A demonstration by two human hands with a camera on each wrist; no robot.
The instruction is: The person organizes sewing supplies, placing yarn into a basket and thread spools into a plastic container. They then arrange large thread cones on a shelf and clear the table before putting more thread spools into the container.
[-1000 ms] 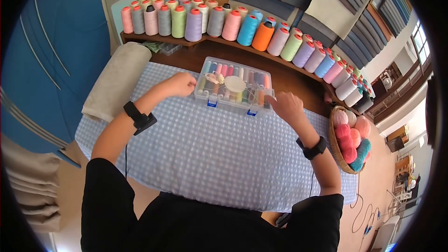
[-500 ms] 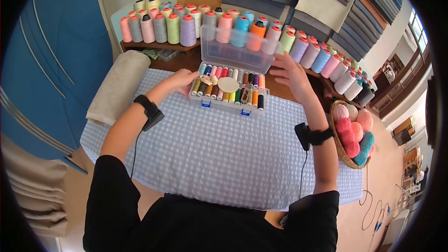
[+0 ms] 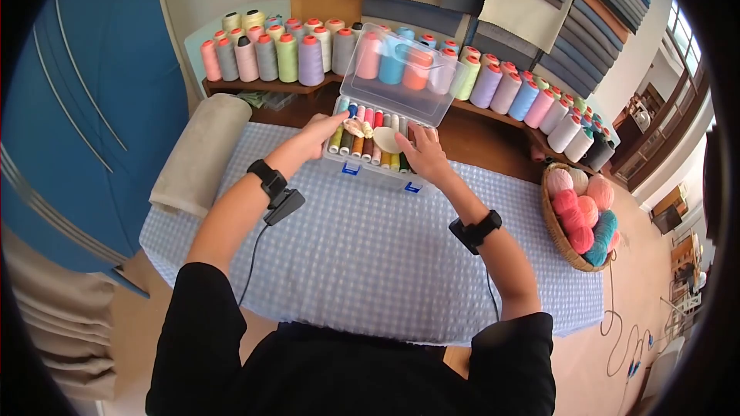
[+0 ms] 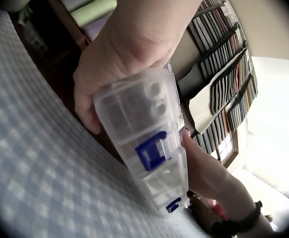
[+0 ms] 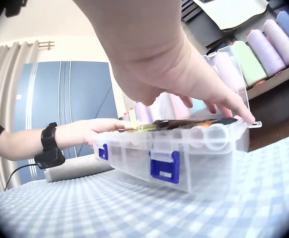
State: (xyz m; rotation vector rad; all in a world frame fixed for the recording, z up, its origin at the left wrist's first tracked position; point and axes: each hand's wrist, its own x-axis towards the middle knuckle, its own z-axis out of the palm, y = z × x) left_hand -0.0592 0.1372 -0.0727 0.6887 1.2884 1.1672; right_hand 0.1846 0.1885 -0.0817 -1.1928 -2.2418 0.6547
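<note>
Clear plastic forms the box (image 5: 206,164) at the tabletop's (image 3: 347,293) far side, its lid (image 3: 402,81) raised behind. My left fingers (image 4: 87,114) wrap its left end; my right fingers (image 5: 239,107) spread over the right rim and round spools (image 3: 367,152). Checked cloth (image 3: 370,239) stretches open toward me; thread cones (image 3: 311,62) crowd behind the lid.

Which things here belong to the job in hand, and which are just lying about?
In the job:
clear box, lid raised
small spools inside it
pale disc
left hand at its left end
right hand over its right side

Lying about:
large thread cones
basket of yarn
grey roll
</note>
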